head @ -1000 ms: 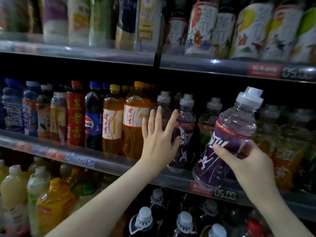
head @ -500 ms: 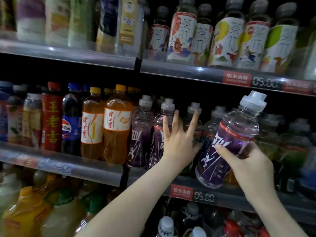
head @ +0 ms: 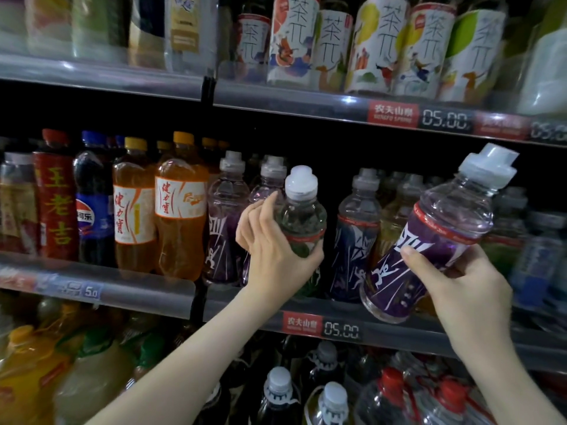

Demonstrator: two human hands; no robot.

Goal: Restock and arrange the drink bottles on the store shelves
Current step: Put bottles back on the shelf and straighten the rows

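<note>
My right hand (head: 460,283) grips a purple-labelled sports bottle (head: 435,237) with a white cap, tilted to the right in front of the middle shelf (head: 399,328). My left hand (head: 273,246) grips a greenish bottle (head: 302,216) of the same shape, upright at the shelf's front edge. To its left stand two purple bottles (head: 225,228) of the same brand. A dark purple one (head: 356,237) stands between my two hands. More clear bottles line up behind it.
Orange soda bottles (head: 181,216), a cola bottle (head: 92,210) and a red tea bottle (head: 56,197) fill the middle shelf's left part. Tea bottles (head: 377,44) crowd the top shelf. Price tags (head: 340,329) run along the rail. White-capped bottles (head: 279,391) stand on the bottom shelf.
My left hand went from open fingers against the shelf bottles to gripping the greenish bottle and drawing it forward. The right hand kept the purple bottle tilted in about the same place.
</note>
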